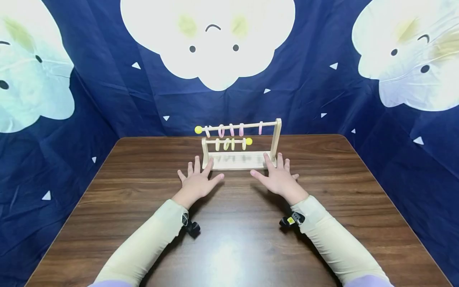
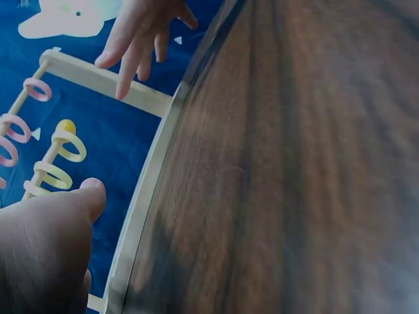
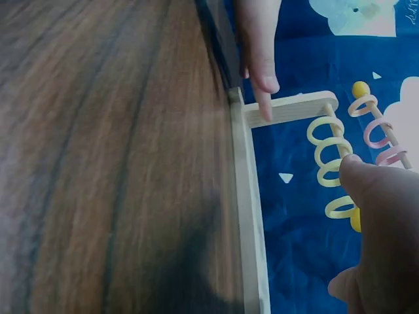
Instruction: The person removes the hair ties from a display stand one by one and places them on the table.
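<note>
A wooden ring stand (image 1: 238, 160) stands near the table's far edge, with two horizontal rods on posts of unequal height. Pink rings (image 1: 231, 130) and a whitish ring hang on the upper rod, which ends at the left in a yellow ball (image 1: 198, 130). Several pale yellow rings (image 3: 327, 152) hang on the lower rod, which has its own yellow ball (image 1: 249, 141) at the right. My left hand (image 1: 196, 184), fingers spread, reaches the base's left end and holds nothing. At the right end, my right hand (image 1: 281, 180) spreads its fingers by the tall post, also holding nothing.
The brown wooden table (image 1: 229, 215) extends toward me from the stand. Dark blue cloth (image 1: 107, 91) with white clouds hangs behind it and on both sides. Small dark cameras (image 1: 193, 229) are strapped at both wrists.
</note>
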